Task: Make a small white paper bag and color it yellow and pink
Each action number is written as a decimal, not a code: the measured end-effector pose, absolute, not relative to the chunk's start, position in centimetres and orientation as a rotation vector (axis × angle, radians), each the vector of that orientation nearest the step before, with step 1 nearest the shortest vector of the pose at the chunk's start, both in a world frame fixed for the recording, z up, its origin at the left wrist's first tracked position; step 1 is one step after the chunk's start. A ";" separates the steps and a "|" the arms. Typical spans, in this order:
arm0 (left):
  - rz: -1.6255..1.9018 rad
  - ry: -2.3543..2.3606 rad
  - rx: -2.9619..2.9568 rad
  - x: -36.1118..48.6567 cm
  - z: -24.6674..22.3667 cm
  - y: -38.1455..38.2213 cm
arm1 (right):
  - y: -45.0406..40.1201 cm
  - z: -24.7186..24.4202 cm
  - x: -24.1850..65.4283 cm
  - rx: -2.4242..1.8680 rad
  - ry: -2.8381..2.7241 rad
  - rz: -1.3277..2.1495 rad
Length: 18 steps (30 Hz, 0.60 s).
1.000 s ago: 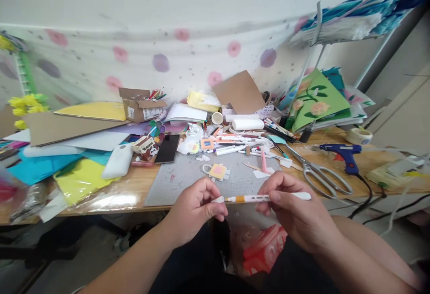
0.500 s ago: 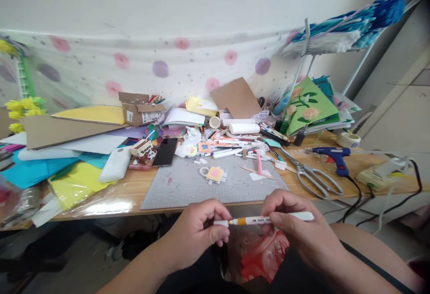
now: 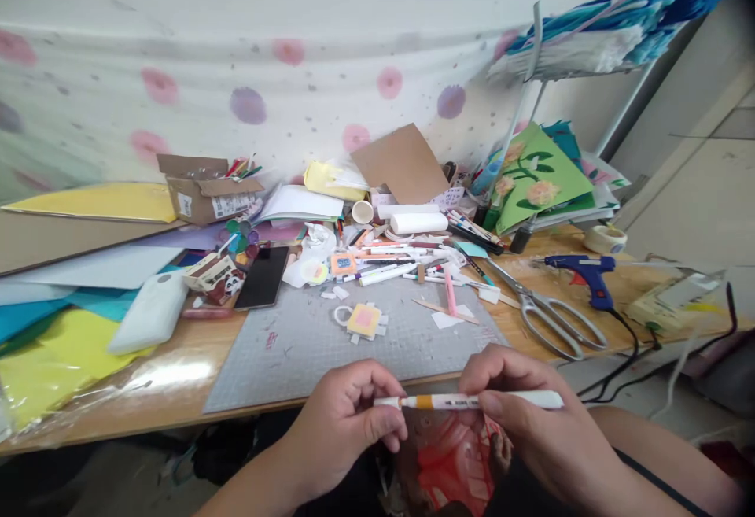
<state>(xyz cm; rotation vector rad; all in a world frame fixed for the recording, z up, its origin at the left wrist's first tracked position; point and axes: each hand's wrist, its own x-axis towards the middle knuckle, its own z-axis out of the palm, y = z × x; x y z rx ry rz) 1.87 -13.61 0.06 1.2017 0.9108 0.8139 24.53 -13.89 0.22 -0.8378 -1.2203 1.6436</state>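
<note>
In front of the table edge, my right hand (image 3: 522, 403) is closed on a white marker pen (image 3: 440, 401) with an ochre band, its tip end pointing left. My left hand (image 3: 359, 415) pinches the small white cap (image 3: 386, 402) in line with that tip. Whether the cap has slid over the tip I cannot make out. Beyond my hands, a grey cutting mat (image 3: 295, 360) carries a small yellow-and-pink paper piece (image 3: 364, 319) with white tabs and a ring.
Large scissors (image 3: 548, 312) and a blue glue gun (image 3: 581, 269) lie to the right. Markers (image 3: 386, 274) are heaped behind the mat. A phone (image 3: 263, 277), a white bottle-like object (image 3: 150, 312) and coloured sheets (image 3: 53, 360) lie left. A red bag (image 3: 454, 462) is below my hands.
The view has shifted, so the table things appear nearer and farther left. The cap and marker tip remain lined up, with less of the tip showing between them.
</note>
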 end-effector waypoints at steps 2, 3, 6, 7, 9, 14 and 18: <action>0.808 0.904 1.195 2.0 -0.1 -13.2 | -13.6 0.1 24.6 -0.843 -1.245 1.626; 0.798 0.900 1.196 2.0 -0.2 -13.0 | -13.5 0.1 24.6 -0.848 -1.265 1.615; 0.777 0.894 1.212 2.1 -0.5 -12.4 | -13.1 0.5 24.3 -0.912 -1.353 1.536; 0.773 0.894 1.218 2.1 -0.6 -12.2 | -12.9 0.6 24.1 -0.945 -1.385 1.497; 0.771 0.892 1.263 2.1 -1.0 -12.0 | -12.7 0.7 23.9 -0.999 -1.433 1.457; 0.966 0.957 1.708 2.3 -1.6 -11.9 | -12.2 0.3 23.2 -0.981 -1.506 1.540; 1.149 0.869 1.927 2.7 -1.3 -11.8 | -11.3 0.5 22.3 -0.891 -1.480 1.499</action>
